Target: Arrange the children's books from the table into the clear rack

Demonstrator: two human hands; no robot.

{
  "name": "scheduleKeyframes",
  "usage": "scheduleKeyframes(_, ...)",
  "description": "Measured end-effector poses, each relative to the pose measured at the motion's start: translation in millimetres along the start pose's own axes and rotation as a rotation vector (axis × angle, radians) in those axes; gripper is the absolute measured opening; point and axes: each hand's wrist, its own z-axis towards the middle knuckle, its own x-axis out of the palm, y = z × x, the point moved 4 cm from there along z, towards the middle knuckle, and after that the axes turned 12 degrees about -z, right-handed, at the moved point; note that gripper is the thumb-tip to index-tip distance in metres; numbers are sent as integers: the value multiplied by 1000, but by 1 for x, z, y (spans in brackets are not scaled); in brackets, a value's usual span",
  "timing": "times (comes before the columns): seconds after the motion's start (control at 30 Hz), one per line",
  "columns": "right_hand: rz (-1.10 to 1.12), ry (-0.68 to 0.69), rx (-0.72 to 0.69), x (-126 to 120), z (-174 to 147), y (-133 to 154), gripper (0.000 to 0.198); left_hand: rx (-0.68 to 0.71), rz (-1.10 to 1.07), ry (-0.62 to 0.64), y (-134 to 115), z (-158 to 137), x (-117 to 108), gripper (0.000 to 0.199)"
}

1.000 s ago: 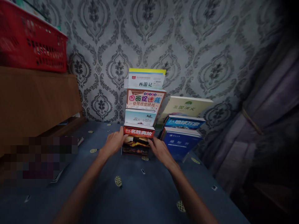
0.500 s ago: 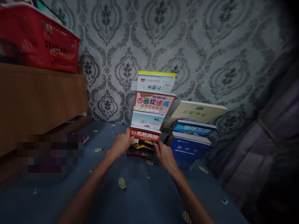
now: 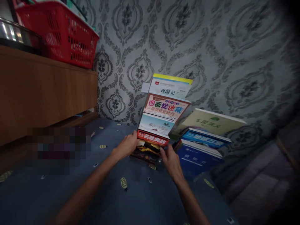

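A row of upright books leans back toward the wall, stepped by height. At its front stands a book with a red title band and dark cover (image 3: 150,150). My left hand (image 3: 126,145) is closed on this book's left edge; my right hand (image 3: 170,160) grips its right edge, thumb on the front cover. Behind it rise a pale blue book (image 3: 154,124), a colourful picture book (image 3: 165,107) and a white book with a yellow top (image 3: 172,86). Beside my right hand a second row holds a dark blue book (image 3: 199,160), a bright blue book (image 3: 205,138) and a pale green book (image 3: 211,121).
A blue cloth with pineapple prints (image 3: 103,193) covers the surface. To the left is a wooden cabinet (image 3: 51,90) with a red plastic basket (image 3: 70,40) on top. Patterned wallpaper (image 3: 159,40) stands behind, and a draped curtain (image 3: 264,168) hangs at the right.
The view has turned slightly left, so the books sit farther right and look more tilted. Both hands stay on the front book's sides.
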Motion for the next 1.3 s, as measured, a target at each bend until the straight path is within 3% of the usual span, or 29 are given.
scheduleKeyframes(0.23, 214, -46, -34, -8, -1, 8, 32, -37, 3, -5, 0, 2, 2, 21)
scheduleKeyframes(0.67, 46, -42, -1, -2, 0, 1, 31, -34, -27, 1, -1, 0, -1, 20)
scheduleKeyframes(0.83, 107, -31, -3, -3, 3, -2, 38, 24, -102, 79, 17, 6, -15, 25)
scheduleKeyframes(0.97, 74, -22, 35, 2, 5, -9, 39, -18, -115, 141, 40, 8, -27, 23)
scheduleKeyframes(1.13, 28, 28, 79, 18, 6, -17, 35, -69, -86, 264, 55, 10, -11, 14)
scheduleKeyframes(1.3, -10, 101, 65, 28, 6, -19, 33, -59, -67, 303, 54, 11, 2, 29)
